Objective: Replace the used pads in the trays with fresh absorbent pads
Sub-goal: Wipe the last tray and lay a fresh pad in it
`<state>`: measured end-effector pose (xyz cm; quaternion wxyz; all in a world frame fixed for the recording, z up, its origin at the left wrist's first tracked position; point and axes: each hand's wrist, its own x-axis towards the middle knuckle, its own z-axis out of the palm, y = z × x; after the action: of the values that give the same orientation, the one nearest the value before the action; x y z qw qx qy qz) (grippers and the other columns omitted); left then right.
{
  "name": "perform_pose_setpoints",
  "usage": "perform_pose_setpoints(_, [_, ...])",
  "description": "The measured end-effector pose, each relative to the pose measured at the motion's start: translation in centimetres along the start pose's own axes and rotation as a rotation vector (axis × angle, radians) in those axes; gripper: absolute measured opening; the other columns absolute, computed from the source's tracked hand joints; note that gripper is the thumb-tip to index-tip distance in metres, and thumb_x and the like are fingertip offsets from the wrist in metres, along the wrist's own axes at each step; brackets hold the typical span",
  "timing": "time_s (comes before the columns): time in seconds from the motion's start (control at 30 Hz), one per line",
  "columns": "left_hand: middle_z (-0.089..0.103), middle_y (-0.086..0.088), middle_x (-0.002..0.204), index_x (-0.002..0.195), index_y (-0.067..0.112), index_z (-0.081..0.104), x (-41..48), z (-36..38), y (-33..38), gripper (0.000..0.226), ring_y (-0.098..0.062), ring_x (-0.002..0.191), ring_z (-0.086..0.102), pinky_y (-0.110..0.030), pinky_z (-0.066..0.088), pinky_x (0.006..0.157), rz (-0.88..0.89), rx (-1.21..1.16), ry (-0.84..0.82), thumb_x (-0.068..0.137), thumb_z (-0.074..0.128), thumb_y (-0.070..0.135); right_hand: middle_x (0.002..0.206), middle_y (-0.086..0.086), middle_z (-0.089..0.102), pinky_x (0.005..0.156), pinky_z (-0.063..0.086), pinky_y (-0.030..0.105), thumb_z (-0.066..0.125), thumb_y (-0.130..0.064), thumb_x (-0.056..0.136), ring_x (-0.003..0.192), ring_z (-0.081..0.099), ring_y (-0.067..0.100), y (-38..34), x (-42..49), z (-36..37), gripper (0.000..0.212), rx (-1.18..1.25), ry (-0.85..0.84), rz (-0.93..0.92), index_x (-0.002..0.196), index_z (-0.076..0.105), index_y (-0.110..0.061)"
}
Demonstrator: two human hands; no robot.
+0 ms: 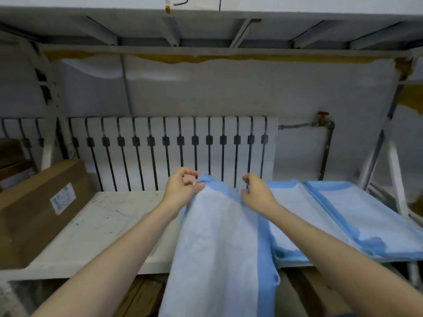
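Two bare hands lifting a blue pad by its top edge at frame centre.

Left hand (183, 186) and right hand (257, 191) pinching the far corners of a blue-bordered pad (219, 243), sheet hanging down toward the bottom of the frame, partly folded. Empty white tray (100, 223) at lower left, beside a cardboard box (34, 209); already lined trays (343, 216) at right. Best done, probably, by drawing the corners apart to open the folds, carrying the sheet left over the bare tray, lowering it flat, then smoothing edges to the rim.
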<state>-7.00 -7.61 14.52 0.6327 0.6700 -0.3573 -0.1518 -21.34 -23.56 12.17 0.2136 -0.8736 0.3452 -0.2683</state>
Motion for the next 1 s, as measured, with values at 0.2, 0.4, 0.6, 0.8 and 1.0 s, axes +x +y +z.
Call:
perform_pose_setpoints(0.2, [0.067, -0.005, 0.069, 0.093, 0.021, 0.052, -0.2, 2.1, -0.4, 0.034, -0.01, 0.059, 0.058, -0.026, 0.048, 0.067, 0.136, 0.121, -0.026, 0.078, 0.068, -0.004, 0.092, -0.007, 0.062, 0.075, 0.047, 0.025, 0.06, -0.035, 0.086, 0.086, 0.058, 0.01, -4.4, -1.8, 1.3, 0.019, 0.116, 0.126, -0.556, 0.095, 0.061, -0.019])
perform_pose_setpoints(0.4, [0.069, -0.005, 0.072, 0.101, 0.017, 0.052, -0.6, 2.2, -1.2, 0.034, -0.008, 0.055, 0.051, -0.018, 0.044, 0.056, 0.19, 0.198, -0.03, 0.077, 0.075, 0.009, 0.081, -0.008, 0.063, 0.069, 0.042, 0.026, 0.056, -0.038, 0.089, 0.075, 0.057, 0.011, -2.8, -1.5, 2.3, 0.022, 0.041, 0.235, -0.6, 0.085, 0.065, -0.019])
perform_pose_setpoints(0.6, [0.065, -0.001, 0.073, 0.106, 0.017, 0.05, -0.8, 2.3, -2.0, 0.031, -0.009, 0.067, 0.058, -0.02, 0.043, 0.061, 0.309, 0.471, -0.018, 0.081, 0.064, 0.006, 0.076, -0.006, 0.062, 0.069, 0.044, 0.018, 0.059, -0.016, 0.09, 0.074, 0.056, 0.008, -3.5, -1.6, 2.7, 0.013, 0.353, -0.001, -0.31, 0.078, 0.064, -0.015])
perform_pose_setpoints(0.8, [0.06, 0.004, 0.067, 0.108, 0.015, 0.049, -0.6, 1.9, -2.9, 0.033, -0.004, 0.064, 0.054, -0.01, 0.038, 0.053, 0.317, 0.58, 0.035, 0.081, 0.06, 0.001, 0.083, 0.003, 0.069, 0.082, 0.05, 0.026, 0.052, -0.009, 0.094, 0.078, 0.066, 0.013, -2.6, -1.6, 2.4, 0.008, 0.831, -0.078, 0.035, 0.088, 0.054, -0.013])
perform_pose_setpoints(1.0, [0.063, 0.001, 0.068, 0.112, 0.016, 0.045, -0.8, 2.6, -2.3, 0.038, -0.004, 0.063, 0.054, -0.013, 0.035, 0.052, 0.352, 0.597, -0.039, 0.08, 0.063, 0.006, 0.116, -0.014, 0.058, 0.093, 0.045, 0.02, 0.065, -0.022, 0.076, 0.111, 0.053, 0.003, -2.3, -1.7, 1.7, 0.046, 0.354, -0.231, -0.423, 0.12, 0.054, -0.028])
